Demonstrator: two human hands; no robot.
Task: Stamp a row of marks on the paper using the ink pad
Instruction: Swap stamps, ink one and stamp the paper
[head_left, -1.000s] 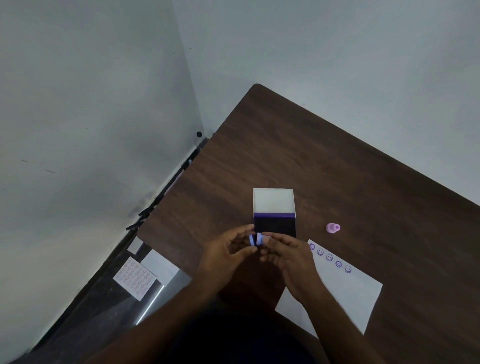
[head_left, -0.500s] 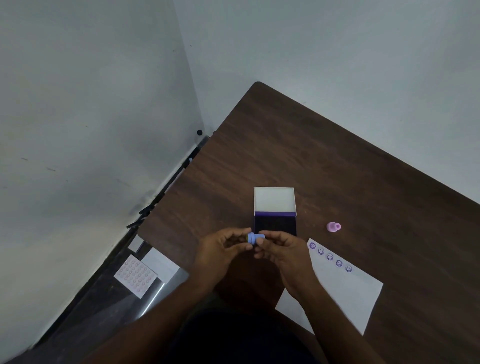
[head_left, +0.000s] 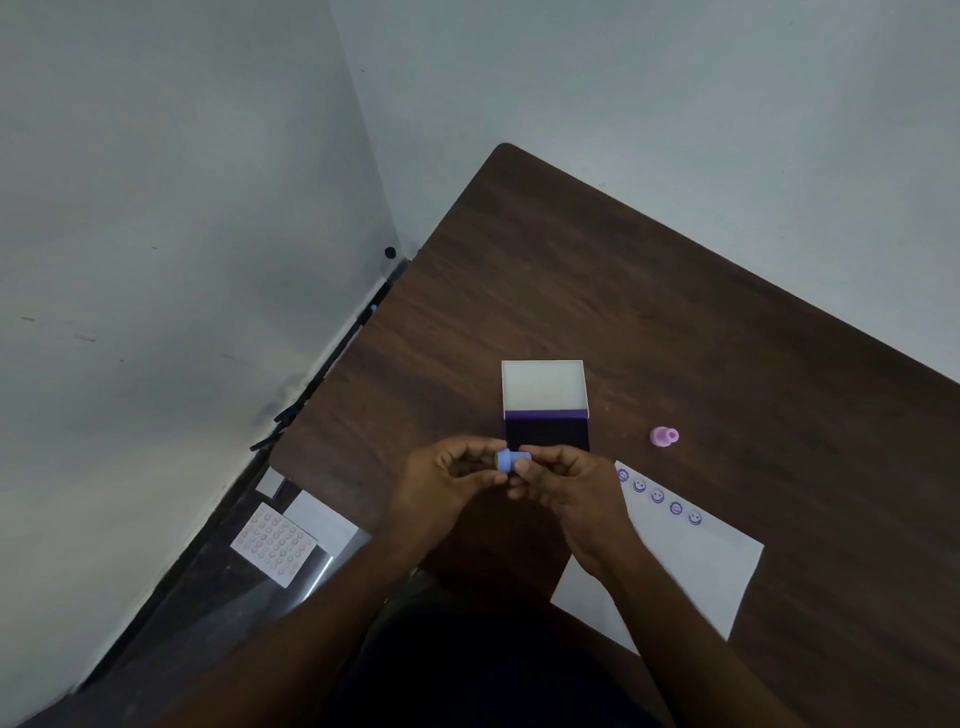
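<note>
A small blue stamp is pinched between my left hand and my right hand, just in front of the ink pad. The ink pad lies open on the brown table, its dark purple pad facing up and its white lid folded back behind it. To the right lies a white paper with a row of several purple smiley marks along its upper edge. My right wrist covers the paper's left part.
A pink stamp lies on the table right of the ink pad. Below the table's left edge, on the floor, lie a sheet of pink stamped marks and white papers. Grey walls close in on the left and behind.
One second ago my hands held two separate blue pieces; they came together and now form one blue stamp held between both hands.
</note>
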